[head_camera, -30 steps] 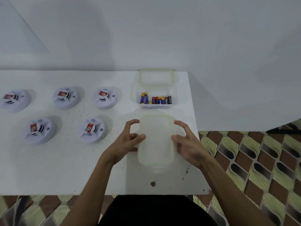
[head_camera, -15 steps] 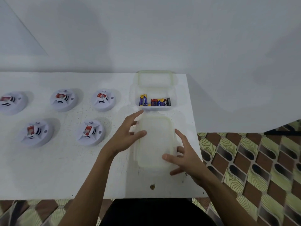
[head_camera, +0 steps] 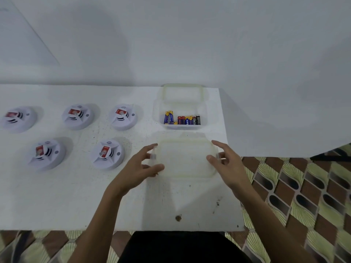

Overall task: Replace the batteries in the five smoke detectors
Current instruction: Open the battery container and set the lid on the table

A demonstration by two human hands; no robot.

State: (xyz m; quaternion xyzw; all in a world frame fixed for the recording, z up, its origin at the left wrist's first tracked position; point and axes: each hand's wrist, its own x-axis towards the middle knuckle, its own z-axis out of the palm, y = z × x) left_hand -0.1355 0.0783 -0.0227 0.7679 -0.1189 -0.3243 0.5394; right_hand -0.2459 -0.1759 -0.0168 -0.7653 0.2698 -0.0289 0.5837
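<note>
Left hand [head_camera: 146, 165]: fingers spread and loosely bent at the left end of the closed box [head_camera: 187, 160], thumb tip on its rim. Translucent side clip [head_camera: 153, 157] lying across the middle fingers; pinched or merely touched, impossible to tell.
Right hand [head_camera: 227, 164]: mirror pose at the box's right end, thumb on the lid edge, bent fingers at the opposite clip. Grip likewise impossible to tell.
Closed box: flat on the worktop [head_camera: 57, 196], lid on, directly between the two hands.
Batteries [head_camera: 182, 119]: upright in a row inside the open box [head_camera: 204, 111], just beyond the fingertips of both hands, with its loose lid [head_camera: 182, 93] behind that.
Smoke detectors [head_camera: 107, 153]: five, out to the left of the left hand, the nearest close by its knuckles, none in hand.
Step in hand: probably unlatching the closed box, judging by fingers at both end clips.
Doing it well: lift both clips together, with thumbs pressing down so the light box stays put. Check the long sides for further clips, then raise the lid straight up.
Risk: worktop edge close beside the right hand, battery box just ahead. A jerk could send either box sliding.
Progress: early, by the look of it.
</note>
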